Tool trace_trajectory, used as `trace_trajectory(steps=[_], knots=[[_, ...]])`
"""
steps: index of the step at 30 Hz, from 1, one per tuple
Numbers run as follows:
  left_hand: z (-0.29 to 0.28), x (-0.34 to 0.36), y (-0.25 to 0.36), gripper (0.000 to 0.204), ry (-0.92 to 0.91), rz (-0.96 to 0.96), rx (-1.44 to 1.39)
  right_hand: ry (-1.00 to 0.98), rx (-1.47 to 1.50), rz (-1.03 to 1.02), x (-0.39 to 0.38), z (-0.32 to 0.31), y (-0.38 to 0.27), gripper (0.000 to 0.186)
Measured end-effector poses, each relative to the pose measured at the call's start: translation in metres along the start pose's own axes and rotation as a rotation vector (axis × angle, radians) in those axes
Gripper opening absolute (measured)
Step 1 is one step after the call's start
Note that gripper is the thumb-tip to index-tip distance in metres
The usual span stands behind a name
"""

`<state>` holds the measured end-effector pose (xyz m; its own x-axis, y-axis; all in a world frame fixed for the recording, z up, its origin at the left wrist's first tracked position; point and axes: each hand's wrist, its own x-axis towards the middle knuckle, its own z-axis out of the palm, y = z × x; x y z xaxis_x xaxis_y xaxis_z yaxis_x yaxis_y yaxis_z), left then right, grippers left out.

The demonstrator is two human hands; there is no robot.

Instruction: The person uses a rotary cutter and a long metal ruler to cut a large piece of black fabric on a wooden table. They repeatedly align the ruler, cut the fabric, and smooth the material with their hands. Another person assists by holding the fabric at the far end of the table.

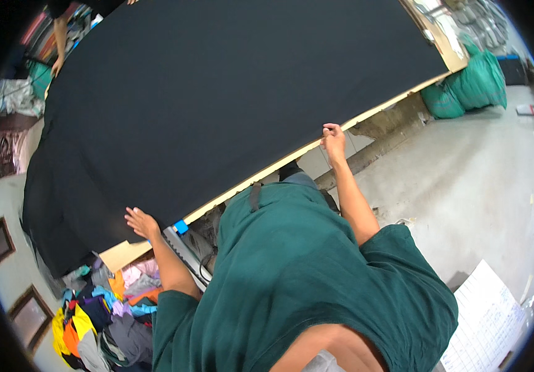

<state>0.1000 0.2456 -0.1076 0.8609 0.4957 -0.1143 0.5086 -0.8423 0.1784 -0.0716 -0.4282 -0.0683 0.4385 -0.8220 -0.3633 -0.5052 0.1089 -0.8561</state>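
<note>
A broad sheet of black fabric (236, 93) covers a long wooden table (391, 101) and drapes over its left end. Near the front left edge of the cloth lies my left hand (144, 224), palm down with the fingers stretched out. Farther right along the same edge, my right hand (333, 142) is closed, fingertips pinched at the border of the black fabric. Both forearms reach out from green sleeves.
At the far left, another person's hand (57, 66) touches the fabric's edge. Colourful cloth scraps (103, 316) are heaped at the lower left. Green sacks (471, 84) stand by the table's right corner. A written paper sheet (485, 319) is at the lower right.
</note>
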Motion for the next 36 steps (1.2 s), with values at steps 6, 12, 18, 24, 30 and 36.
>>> trace_trajectory(steps=[6, 12, 18, 24, 30, 36], knots=[[0.005, -0.021, 0.016, 0.069, 0.168, 0.013, -0.069, 0.070, 0.029, -0.039, 0.033, -0.022, -0.012, 0.022], [-0.002, -0.101, 0.122, 0.055, 0.303, 0.487, -0.201, 0.187, 0.057, -0.030, 0.108, -0.067, -0.025, 0.023], [-0.004, -0.174, 0.261, 0.054, -0.016, 0.822, -0.347, 0.221, -0.083, -0.066, 0.177, -0.108, 0.001, 0.018], [0.024, -0.228, 0.334, 0.058, -0.082, 0.741, -0.245, 0.155, 0.052, 0.030, 0.162, -0.117, 0.012, 0.016], [0.055, -0.260, 0.350, 0.059, -0.030, 0.583, -0.040, 0.325, -0.523, -0.553, 0.165, -0.127, -0.041, 0.026], [0.069, -0.279, 0.364, 0.061, -0.018, 0.469, 0.011, 0.057, -0.845, -0.794, 0.205, -0.086, -0.066, 0.056]])
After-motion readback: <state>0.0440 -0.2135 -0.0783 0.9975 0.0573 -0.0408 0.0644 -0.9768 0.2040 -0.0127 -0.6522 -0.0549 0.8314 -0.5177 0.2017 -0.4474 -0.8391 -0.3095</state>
